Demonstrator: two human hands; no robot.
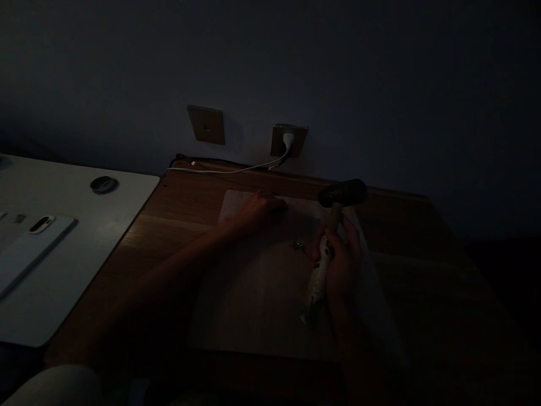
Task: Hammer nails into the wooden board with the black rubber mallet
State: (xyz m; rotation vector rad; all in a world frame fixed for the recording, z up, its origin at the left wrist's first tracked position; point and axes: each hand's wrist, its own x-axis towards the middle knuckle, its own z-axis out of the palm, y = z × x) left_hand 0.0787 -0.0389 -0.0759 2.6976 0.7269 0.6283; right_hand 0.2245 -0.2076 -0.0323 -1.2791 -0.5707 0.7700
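Observation:
My right hand (344, 256) is closed around the handle of a mallet (323, 262). The mallet's dark cylindrical head (343, 193) points up and away, and its pale, worn handle slants toward me. My left hand (264, 208) rests on the far part of a pale board (257, 304), fingers loosely bent and pointing right; shadow hides their detail. A few small shiny metal pieces (298, 246) lie on the board between my hands, too dim to name.
The board lies on a wooden table (422, 270) against a wall. A white table (97, 237) adjoins at left, carrying a white phone-like object (34, 248) and a round dark item (103, 185). A white cable (228, 170) runs to a wall socket (289, 140). The light is very dim.

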